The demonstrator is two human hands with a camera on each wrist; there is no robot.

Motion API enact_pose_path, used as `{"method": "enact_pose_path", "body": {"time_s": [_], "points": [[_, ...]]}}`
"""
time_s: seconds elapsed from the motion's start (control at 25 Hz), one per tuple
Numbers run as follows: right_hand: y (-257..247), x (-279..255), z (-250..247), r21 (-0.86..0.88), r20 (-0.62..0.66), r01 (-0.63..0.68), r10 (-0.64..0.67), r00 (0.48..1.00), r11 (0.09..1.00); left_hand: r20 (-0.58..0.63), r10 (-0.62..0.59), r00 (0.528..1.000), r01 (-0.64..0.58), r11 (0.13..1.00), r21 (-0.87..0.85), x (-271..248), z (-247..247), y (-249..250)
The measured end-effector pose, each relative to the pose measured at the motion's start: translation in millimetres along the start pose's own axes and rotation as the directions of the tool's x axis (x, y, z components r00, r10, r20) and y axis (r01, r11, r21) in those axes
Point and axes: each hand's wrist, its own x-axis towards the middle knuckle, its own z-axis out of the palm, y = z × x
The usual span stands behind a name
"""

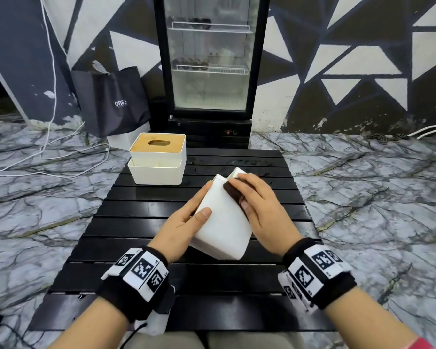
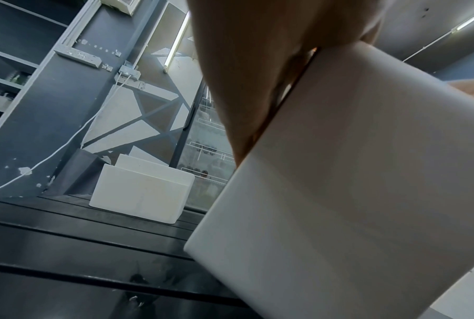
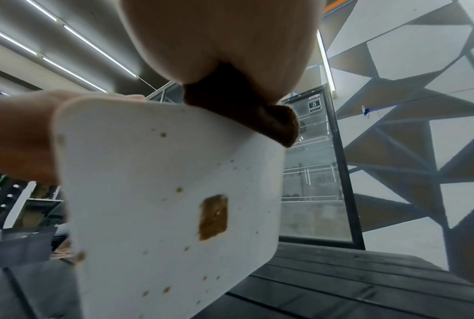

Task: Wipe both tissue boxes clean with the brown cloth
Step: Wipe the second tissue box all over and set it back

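Plain white rectangular plastic tissue box (image 1: 222,222) held tilted over the middle of the black slatted table (image 1: 136,222), lifted clear of the slats. Left hand (image 1: 184,222) grips its 9 o'clock side, thumb on the upper face, fingers along the side. Right hand (image 1: 259,210) presses the folded brown cloth (image 1: 233,192) against the box's 3 o'clock face, fingers curled over the cloth. Right wrist view: box underside carries brown specks and one brown patch (image 3: 213,217). Second white tissue box with a tan wooden lid (image 1: 157,157) stands upright at 11 o'clock, well apart. Glass-door fridge (image 1: 209,59) at 12 o'clock beyond the table; black bag (image 1: 111,102) beside it.
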Motion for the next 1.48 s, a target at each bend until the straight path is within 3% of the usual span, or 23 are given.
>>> {"method": "enact_pose_path", "body": {"time_s": [0.12, 0.24, 0.4, 0.68, 0.88, 1.16, 1.48], "points": [[3.9, 6.1, 0.9, 0.008, -0.025, -0.058, 0.058, 0.998, 0.998, -0.021, -0.007, 1.000, 0.007, 1.000, 0.017, 2.2, 0.9, -0.5], [-8.7, -3.2, 7.1, 0.013, -0.053, 0.005, -0.005, 0.999, 1.000, -0.040, -0.001, 0.999, 0.002, 1.000, 0.028, 3.5, 1.1, -2.4], [-11.9, -14.8, 7.8, 0.053, 0.007, 0.059, -0.060, 0.998, 0.997, -0.014, -0.002, 1.000, 0.003, 1.000, 0.027, 3.5, 0.7, -0.4], [9.8, 8.3, -0.8, 0.042, -0.021, -0.102, 0.103, 0.994, 0.994, 0.000, -0.007, 1.000, 0.007, 0.999, 0.043, 3.2, 2.8, 1.7], [-1.6, -11.3, 3.6, 0.054, -0.056, -0.026, 0.029, 0.998, 0.998, -0.017, -0.011, 1.000, 0.012, 0.999, 0.042, -0.7, 7.6, 4.5], [-1.7, 6.0, 8.0, 0.144, -0.010, -0.181, 0.184, 0.983, 0.973, -0.033, 0.000, 0.999, 0.003, 0.993, 0.119, 4.2, 10.2, 9.5], [-36.7, -20.7, 18.7, 0.106, 0.046, -0.001, -0.004, 0.999, 0.994, -0.040, 0.048, 0.998, -0.044, 0.993, 0.113, 4.6, 5.5, -0.9]]}}
